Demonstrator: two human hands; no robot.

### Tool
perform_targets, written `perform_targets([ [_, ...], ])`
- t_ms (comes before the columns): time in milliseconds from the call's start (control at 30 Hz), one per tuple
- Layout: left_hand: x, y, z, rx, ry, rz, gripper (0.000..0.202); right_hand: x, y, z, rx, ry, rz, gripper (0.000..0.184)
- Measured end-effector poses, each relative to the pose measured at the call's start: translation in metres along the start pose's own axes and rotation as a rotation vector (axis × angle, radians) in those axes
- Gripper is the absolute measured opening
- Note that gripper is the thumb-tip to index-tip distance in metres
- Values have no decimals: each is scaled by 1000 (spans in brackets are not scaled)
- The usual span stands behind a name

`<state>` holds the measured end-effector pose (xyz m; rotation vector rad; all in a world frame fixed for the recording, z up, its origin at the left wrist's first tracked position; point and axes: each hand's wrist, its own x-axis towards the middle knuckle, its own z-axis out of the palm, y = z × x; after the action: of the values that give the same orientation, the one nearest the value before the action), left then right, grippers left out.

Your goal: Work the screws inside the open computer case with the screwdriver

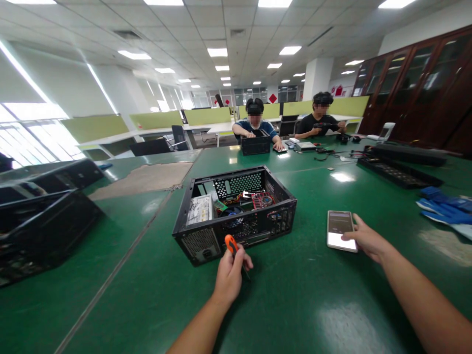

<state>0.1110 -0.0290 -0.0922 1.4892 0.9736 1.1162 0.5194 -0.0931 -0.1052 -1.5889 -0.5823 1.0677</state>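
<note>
My left hand (pixel 231 273) is closed around a screwdriver (pixel 231 244) with an orange and black handle, its thin shaft pointing down past my fingers. Just beyond that hand, an open black computer case (pixel 206 246) lies on its side on the green table. Inside it show a power supply with a white label (pixel 199 210), a fan (pixel 232 211), a red circuit board (pixel 262 198) and loose wires. To the right, my right hand (pixel 368 240) grips the edge of a smartphone (pixel 339 226), its thumb over the lit screen. The phone appears to rest on the table.
More black case parts (pixel 40 221) stand at the left. A co-worker (pixel 254 120) across the table handles a dark case (pixel 255 144); another co-worker (pixel 320 118) holds a dark tool. Blue gloves (pixel 448 206) and a long black panel (pixel 398 172) lie at the right.
</note>
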Motion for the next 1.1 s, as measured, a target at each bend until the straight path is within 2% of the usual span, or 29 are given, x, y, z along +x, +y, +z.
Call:
perform_targets([
  [233,1,0,0,6,-4,3,39,0,-1,4,-95,41,-82,37],
  [533,1,-3,-1,9,-9,3,40,12,9,1,-207,94,-174,37],
  [1100,0,5,0,4,-1,-9,41,12,11,4,-238,149,-137,37],
])
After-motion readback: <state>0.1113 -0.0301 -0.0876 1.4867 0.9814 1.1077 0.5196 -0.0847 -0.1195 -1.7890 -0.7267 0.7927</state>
